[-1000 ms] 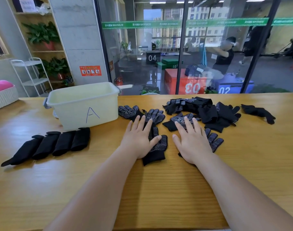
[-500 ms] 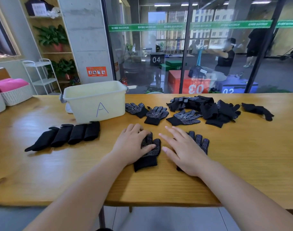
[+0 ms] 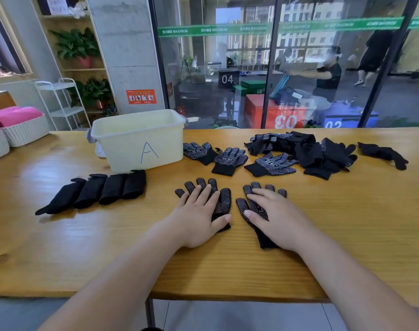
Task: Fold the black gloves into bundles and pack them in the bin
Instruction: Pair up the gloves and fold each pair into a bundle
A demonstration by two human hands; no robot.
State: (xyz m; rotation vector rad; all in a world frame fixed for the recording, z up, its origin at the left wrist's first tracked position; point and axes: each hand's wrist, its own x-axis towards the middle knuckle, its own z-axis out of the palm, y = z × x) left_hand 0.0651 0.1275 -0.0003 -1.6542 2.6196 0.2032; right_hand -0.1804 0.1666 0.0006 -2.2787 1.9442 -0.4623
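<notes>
Two black dotted gloves lie flat side by side on the wooden table point(image 3: 346, 223). My left hand point(image 3: 199, 216) presses flat on the left glove point(image 3: 221, 201). The right glove point(image 3: 251, 206) lies under my right hand point(image 3: 272, 216), fingers straight. Several folded black bundles point(image 3: 96, 191) lie in a row to the left, in front of the pale yellow bin point(image 3: 139, 139) marked "A". More loose gloves point(image 3: 230, 160) and a pile point(image 3: 306, 151) lie further back.
A single black glove point(image 3: 382, 154) lies at the far right of the table. White baskets with pink cushions point(image 3: 20, 125) stand at the left. A glass wall runs behind the table; the table's near edge is close to me.
Both hands drew the two gloves toward me and apart, then flattened them; the gloves' fingers now lie spread. The view tilted, showing the table's near edge.
</notes>
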